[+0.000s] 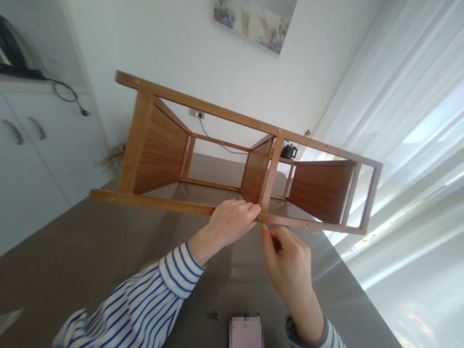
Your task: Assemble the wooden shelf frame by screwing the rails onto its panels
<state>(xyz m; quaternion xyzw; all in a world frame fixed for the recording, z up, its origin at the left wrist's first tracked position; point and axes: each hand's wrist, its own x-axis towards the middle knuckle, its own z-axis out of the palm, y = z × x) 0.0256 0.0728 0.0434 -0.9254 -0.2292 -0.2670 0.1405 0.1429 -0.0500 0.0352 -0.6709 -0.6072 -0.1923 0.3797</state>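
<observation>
A brown wooden shelf frame (232, 114) lies on its side on the dark table (145, 270), with panels set between its rails. My left hand (234, 220) is closed over the near lower rail, beside the joint with the middle crosspiece. Just right of it, my right hand (288, 256) is closed in a pinch below the same joint. A short, thin piece (260, 220) shows between its fingertips and the rail; its kind is too small to make out. Screw heads dot the rails.
A phone (245, 331) lies at the table's near edge, with a small brass-coloured screw-like piece (213, 315) to its left. White curtains (409, 159) hang at the right. Behind the frame is a black kettle (289, 151); white cabinets (39, 154) stand at left.
</observation>
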